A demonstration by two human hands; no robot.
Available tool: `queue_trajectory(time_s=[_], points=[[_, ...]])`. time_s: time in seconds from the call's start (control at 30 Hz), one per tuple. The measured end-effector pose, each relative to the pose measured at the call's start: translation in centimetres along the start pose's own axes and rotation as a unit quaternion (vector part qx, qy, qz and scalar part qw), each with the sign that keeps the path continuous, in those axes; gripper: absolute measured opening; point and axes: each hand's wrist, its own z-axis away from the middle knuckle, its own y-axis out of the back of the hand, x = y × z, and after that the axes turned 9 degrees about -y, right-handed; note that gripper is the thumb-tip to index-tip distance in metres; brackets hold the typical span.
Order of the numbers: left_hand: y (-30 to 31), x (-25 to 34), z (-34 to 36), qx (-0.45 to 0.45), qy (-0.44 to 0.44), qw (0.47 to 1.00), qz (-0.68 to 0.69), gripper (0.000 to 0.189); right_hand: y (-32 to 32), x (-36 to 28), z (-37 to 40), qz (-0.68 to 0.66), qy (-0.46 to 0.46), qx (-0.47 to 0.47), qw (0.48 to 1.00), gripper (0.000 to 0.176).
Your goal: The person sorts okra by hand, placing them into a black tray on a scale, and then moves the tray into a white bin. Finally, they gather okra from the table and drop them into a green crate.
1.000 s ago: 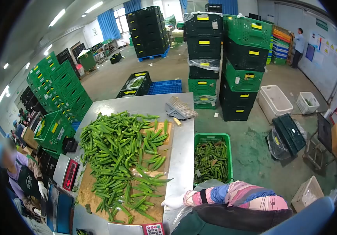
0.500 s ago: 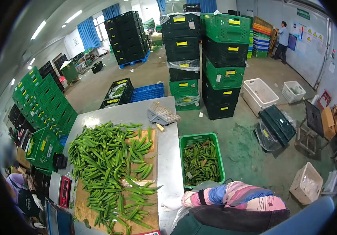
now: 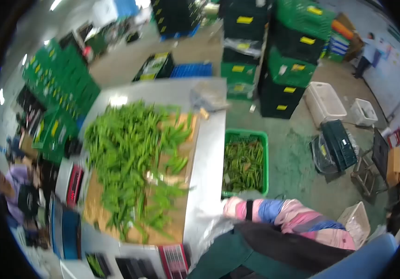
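Fingers of right hand (image 3: 212,208) blurry, so cannot tell if open or closed. Hand looks white, by edge of shiny metal table (image 3: 208,153). Pink and blue sleeve (image 3: 268,211) stretches off to 3 o'clock. Big green okra pile (image 3: 125,153) at 10 o'clock from hand, on brown board (image 3: 98,210). Green crate (image 3: 265,165) with darker pods (image 3: 242,162) inside at 1 o'clock, beside table. Blurry brush (image 3: 207,100) at 12 o'clock, far end of table. Red-fronted box (image 3: 74,186) at 9 o'clock.
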Motion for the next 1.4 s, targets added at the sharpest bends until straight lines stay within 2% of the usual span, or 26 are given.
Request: queue_trajectory(time_s=[0.07,0.13,0.17,0.2,0.23,0.27,0.3,0.37,0.4,0.47,0.5,0.57,0.7,0.83,0.93,1.07,1.17,1.2,1.23,1.27,1.3,1.33,1.4], points=[[2.5,-1.4,2.9,0.013,0.034,0.999,-0.017,0.031,1.0,1.0,0.3,0.021,0.005,0.004,1.000,0.042],[4.4,1.3,3.6,0.004,0.087,0.993,-0.085,0.031,1.4,1.3,-0.4,0.024,0.020,0.018,0.999,0.042],[4.4,2.7,3.2,0.037,0.069,0.994,-0.081,0.032,0.8,2.5,-0.7,-0.004,0.076,0.114,0.991,0.034],[4.3,3.2,2.9,0.067,0.098,0.991,-0.065,0.030,2.8,0.4,-0.3,-0.059,0.060,0.102,0.991,0.034],[4.3,3.6,2.5,0.081,0.092,0.990,-0.069,0.030,2.8,0.6,-0.6,-0.048,0.016,0.048,0.998,0.034],[4.0,4.4,1.8,0.094,0.102,0.989,-0.057,0.029,3.9,-0.2,-0.8,-0.054,0.025,0.044,0.997,0.036],[3.4,4.0,1.3,0.118,0.107,0.987,-0.019,0.028,4.6,-0.9,-0.9,-0.019,-0.023,0.015,0.999,0.034],[1.7,5.3,-0.6,0.129,0.086,0.988,0.010,0.024,4.6,-0.1,-2.5,-0.016,0.021,0.055,0.998,0.033],[0.9,6.2,-1.6,0.129,0.090,0.987,0.025,0.023,4.5,0.5,-3.4,-0.043,-0.018,0.042,0.998,0.032],[-0.6,6.7,-3.5,0.117,0.073,0.989,0.043,0.023,4.7,0.2,-5.3,-0.061,-0.119,0.025,0.991,0.028],[-1.7,6.5,-4.3,0.115,0.070,0.989,0.069,0.022,5.3,-0.6,-5.9,-0.048,-0.127,0.055,0.989,0.025],[-4.2,6.2,-6.0,0.112,0.080,0.986,0.098,0.021,4.4,0.8,-8.0,-0.026,-0.114,0.109,0.987,0.022],[-9.3,7.4,-10.4,0.040,0.081,0.988,0.128,0.023,5.1,-0.3,-10.9,-0.009,-0.061,0.113,0.992,0.031],[-16.0,6.9,-13.2,-0.033,-0.018,0.999,0.021,0.024,4.8,-1.2,-12.7,0.072,-0.087,0.080,0.990,0.043],[-20.0,5.3,-13.7,-0.048,-0.091,0.990,-0.093,0.038,4.4,-0.9,-13.1,0.081,-0.081,0.099,0.988,0.044],[-20.9,4.5,-14.6,-0.133,-0.058,0.978,-0.150,0.035,4.9,1.0,-13.8,0.039,-0.063,0.055,0.996,0.040],[-21.3,5.0,-14.6,-0.064,0.029,0.997,-0.010,0.033,5.2,2.4,-14.2,0.016,-0.055,0.017,0.998,0.037],[-21.0,5.5,-14.8,-0.072,0.106,0.979,0.159,0.035,5.2,2.7,-14.2,0.011,-0.055,0.013,0.998,0.036],[-20.7,6.0,-15.0,-0.078,0.180,0.926,0.322,0.037,5.2,2.8,-14.2,0.004,-0.054,0.009,0.998,0.035],[-20.4,6.5,-15.2,-0.079,0.247,0.842,0.472,0.040,5.2,3.2,-14.2,-0.096,-0.084,-0.024,0.992,0.034],[-20.1,6.9,-15.2,-0.077,0.307,0.729,0.607,0.043,5.2,3.5,-14.1,-0.194,-0.112,-0.058,0.973,0.033],[-20.0,7.1,-15.0,-0.087,0.287,0.665,0.684,0.049,5.3,3.8,-13.9,-0.289,-0.139,-0.092,0.943,0.032],[-20.2,8.2,-14.8,-0.091,0.291,0.612,0.729,0.053,6.8,4.1,-12.9,-0.365,-0.146,-0.146,0.908,0.029]])
